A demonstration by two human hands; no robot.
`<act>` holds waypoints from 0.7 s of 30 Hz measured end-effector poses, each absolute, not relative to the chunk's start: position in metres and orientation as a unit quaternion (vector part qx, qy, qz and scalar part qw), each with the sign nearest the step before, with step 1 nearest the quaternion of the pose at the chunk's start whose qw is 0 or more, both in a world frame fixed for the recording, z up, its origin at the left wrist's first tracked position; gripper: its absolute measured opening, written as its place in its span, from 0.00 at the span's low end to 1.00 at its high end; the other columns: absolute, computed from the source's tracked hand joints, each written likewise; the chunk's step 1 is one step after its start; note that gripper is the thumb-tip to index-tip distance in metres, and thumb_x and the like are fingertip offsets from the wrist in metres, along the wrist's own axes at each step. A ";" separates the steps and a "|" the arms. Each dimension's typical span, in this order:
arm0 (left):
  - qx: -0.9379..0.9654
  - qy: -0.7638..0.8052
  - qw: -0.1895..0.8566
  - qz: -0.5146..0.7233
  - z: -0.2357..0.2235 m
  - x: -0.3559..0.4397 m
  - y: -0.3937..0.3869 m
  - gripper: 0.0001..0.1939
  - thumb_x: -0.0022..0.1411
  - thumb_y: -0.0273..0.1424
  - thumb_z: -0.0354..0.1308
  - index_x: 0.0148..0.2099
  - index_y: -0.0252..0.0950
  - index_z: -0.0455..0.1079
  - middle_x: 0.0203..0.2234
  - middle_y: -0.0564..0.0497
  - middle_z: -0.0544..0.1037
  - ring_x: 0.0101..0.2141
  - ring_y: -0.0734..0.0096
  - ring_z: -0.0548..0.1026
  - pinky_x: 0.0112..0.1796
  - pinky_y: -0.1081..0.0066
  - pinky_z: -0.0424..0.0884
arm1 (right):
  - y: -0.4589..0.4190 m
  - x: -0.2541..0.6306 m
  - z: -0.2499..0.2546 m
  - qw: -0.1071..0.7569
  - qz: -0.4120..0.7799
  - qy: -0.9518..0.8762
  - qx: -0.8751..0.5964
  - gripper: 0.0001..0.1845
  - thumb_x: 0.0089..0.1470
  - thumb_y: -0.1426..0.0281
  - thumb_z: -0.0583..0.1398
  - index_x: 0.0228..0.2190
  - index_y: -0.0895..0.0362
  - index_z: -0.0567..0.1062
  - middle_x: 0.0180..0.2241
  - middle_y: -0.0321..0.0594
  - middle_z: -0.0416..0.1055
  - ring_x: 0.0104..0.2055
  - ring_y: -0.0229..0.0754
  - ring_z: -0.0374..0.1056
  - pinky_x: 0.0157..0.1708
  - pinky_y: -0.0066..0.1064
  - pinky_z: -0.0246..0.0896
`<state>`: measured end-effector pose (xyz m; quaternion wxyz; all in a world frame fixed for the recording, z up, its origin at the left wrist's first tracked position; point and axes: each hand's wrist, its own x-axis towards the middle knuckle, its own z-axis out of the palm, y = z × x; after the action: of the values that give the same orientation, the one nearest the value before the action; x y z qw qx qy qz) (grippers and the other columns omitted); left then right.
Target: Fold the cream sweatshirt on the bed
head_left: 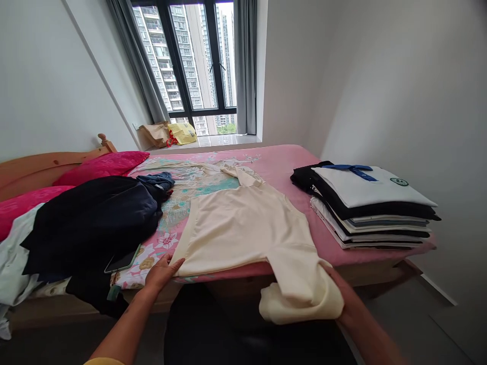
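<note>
A cream long-sleeved top [243, 218] lies spread on the bed, its hem toward the left and its near sleeve [300, 289] hanging over the bed's front edge. My left hand [162, 274] is closed on the near corner of the hem, thumb on top of the cloth. At the near sleeve, my right hand [338, 286] grips the fabric from the right; most of its fingers are hidden by the bunched cloth. The far sleeve [243, 175] stretches away across the bedsheet.
A folded clothes stack [373, 218], topped by a white garment with a blue ribbon, sits at the bed's right end. Loose dark clothes [99, 223] are heaped on the left, beside a phone [122, 259]. Pink pillows [102, 170] lie behind. Bags [182, 133] rest on the windowsill.
</note>
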<state>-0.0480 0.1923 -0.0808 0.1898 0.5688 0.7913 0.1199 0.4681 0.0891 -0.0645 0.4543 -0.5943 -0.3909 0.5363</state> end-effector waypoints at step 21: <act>0.579 0.794 0.169 0.080 -0.085 -0.048 0.194 0.28 0.54 0.57 0.44 0.43 0.40 0.64 0.39 0.45 0.77 0.43 0.50 0.74 0.39 0.62 0.65 | 0.115 0.499 -0.006 0.203 0.312 -0.732 -0.571 0.17 0.57 0.59 0.51 0.28 0.56 0.72 0.26 0.37 0.71 0.29 0.39 0.65 0.28 0.29 0.58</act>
<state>-0.0481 0.1939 -0.0848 0.1685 0.5793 0.7935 0.0797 0.4992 0.1149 -0.0061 0.2029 -0.5707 -0.7322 0.3116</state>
